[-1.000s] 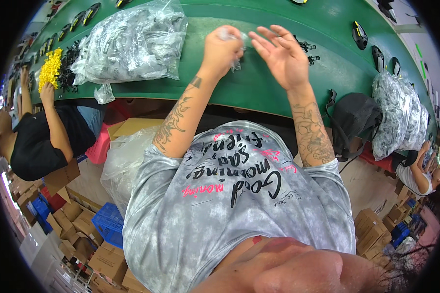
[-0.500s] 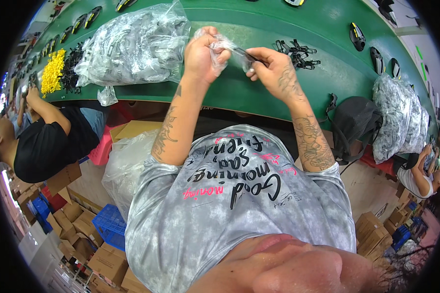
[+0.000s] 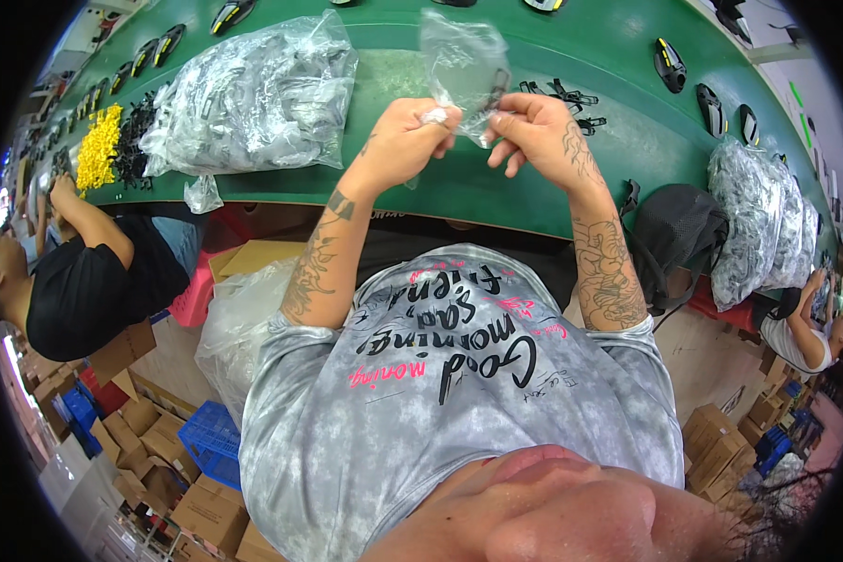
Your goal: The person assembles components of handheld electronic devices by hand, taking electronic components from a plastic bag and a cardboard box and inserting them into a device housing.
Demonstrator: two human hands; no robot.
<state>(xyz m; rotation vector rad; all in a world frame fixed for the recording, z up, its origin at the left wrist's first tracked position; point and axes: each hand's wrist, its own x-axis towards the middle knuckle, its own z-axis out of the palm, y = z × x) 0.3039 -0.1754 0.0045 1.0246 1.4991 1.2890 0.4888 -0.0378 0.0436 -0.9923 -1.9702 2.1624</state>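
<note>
Over the green bench I hold up a small clear plastic bag (image 3: pixel 461 56), its body standing upward from my fingers. My left hand (image 3: pixel 405 139) is closed, pinching the bag's gathered lower edge. My right hand (image 3: pixel 541 133) has thumb and forefinger closed at the bag's right side, on the lower end of a small black plastic part (image 3: pixel 499 86); its other fingers are loosely curled. Whether that part is inside the bag or against its outside, I cannot tell. Just beyond my right hand lie several similar black parts (image 3: pixel 571 96) on the bench.
A large clear bag of parts (image 3: pixel 253 98) lies left on the green bench (image 3: pixel 389 70), beside yellow pieces (image 3: pixel 98 148) and black pieces (image 3: pixel 133 140). Black-and-yellow shell-shaped items (image 3: pixel 670 66) line the far side. At right are a black mesh bag (image 3: pixel 676 229) and another filled bag (image 3: pixel 754 220). Co-workers sit both sides.
The plastic bag, bunched between my hands before, now stands opened out above them. My left hand has moved down and right; the black part has swung from slanting to nearly upright.
</note>
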